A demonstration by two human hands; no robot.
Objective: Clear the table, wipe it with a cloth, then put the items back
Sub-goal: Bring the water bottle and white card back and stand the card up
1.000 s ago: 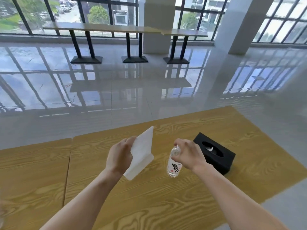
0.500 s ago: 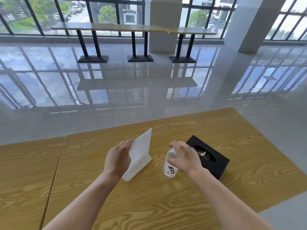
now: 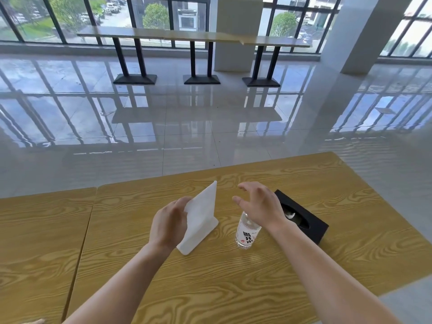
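A white sign stand [image 3: 201, 218] stands on the wooden table [image 3: 233, 277], and my left hand [image 3: 169, 222] grips its left edge. A clear water bottle [image 3: 246, 231] with a white label stands upright just right of it. Above the bottle's top hovers my right hand [image 3: 259, 204], fingers spread and off the bottle, hiding the cap. A black tissue box [image 3: 301, 218] lies behind my right wrist, partly covered by it.
A second wooden table [image 3: 42, 242] butts against the left side. The table's far edge and right edge border glossy tiled floor [image 3: 187, 127]. A long bar table [image 3: 194, 38] on black legs stands by the windows far off, with a pillar [image 3: 360, 31] to its right.
My right hand has let go of the bottle and lifted, its fingers now spread. The left hand stays on the sign stand, which now rests on the table.
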